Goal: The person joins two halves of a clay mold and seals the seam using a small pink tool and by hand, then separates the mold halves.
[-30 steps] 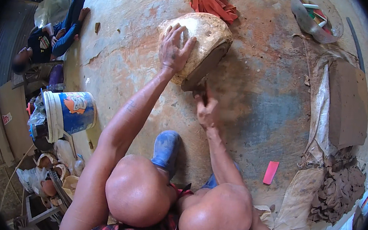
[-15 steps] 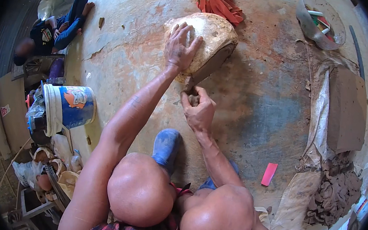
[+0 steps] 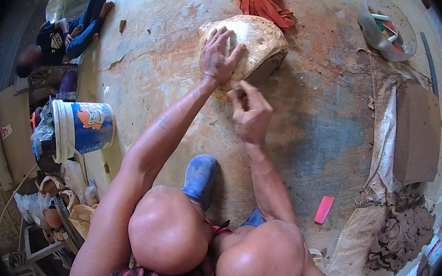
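Note:
A rounded, off-white and tan block [image 3: 260, 38], crusted like a plaster mould, rests on the floor ahead of me, with smooth brown clay [image 3: 266, 69] along its right side. Flat on its top, at the left, lies my left hand [image 3: 219, 58], fingers spread. Close to the block's near corner, my right hand [image 3: 251, 113] is curled and somewhat blurred. A small dark lump of clay shows between its thumb and fingers, partly hidden by them.
An orange cloth bundle [image 3: 266, 3] sits just beyond the block. On the right are a basin of tools [image 3: 371, 38], a large clay slab [image 3: 417, 133], a scrap-clay heap [image 3: 403, 238] and a pink strip [image 3: 323, 209]. A bucket [image 3: 91, 128] and a seated person [image 3: 71, 38] are left.
My right hand has moved up and slightly right along the block's near edge, and its clay has come away from the corner. The left hand stays pressed on top.

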{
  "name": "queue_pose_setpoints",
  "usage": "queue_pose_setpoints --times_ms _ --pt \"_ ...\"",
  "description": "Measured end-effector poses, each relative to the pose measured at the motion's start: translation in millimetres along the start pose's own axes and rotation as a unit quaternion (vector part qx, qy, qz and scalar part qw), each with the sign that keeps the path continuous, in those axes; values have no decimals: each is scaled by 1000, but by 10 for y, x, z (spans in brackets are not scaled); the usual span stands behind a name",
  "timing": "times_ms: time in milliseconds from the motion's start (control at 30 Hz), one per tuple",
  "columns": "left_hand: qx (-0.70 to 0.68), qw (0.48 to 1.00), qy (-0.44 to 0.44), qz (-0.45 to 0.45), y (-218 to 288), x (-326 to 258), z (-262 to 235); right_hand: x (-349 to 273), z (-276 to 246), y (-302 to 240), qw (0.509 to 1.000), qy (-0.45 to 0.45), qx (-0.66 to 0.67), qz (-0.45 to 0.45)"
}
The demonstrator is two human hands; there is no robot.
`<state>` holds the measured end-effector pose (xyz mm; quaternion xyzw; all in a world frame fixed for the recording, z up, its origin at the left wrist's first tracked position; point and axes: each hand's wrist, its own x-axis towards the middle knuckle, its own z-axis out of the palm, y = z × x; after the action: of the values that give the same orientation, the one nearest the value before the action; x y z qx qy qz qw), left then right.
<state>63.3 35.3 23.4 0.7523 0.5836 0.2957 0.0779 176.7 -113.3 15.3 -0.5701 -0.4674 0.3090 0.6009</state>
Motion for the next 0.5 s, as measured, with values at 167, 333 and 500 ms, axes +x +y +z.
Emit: queue_pose_setpoints --times_ms 167,333,500 --pt "6 1000 0 7 -8 -17 -34 302 -277 -19 995 25 44 85" --pt "-1 1000 1 7 10 -16 -18 162 -257 -1 1000 8 -7 26" --pt "-12 1000 4 11 41 27 4 305 -172 113 984 19 -144 -106"
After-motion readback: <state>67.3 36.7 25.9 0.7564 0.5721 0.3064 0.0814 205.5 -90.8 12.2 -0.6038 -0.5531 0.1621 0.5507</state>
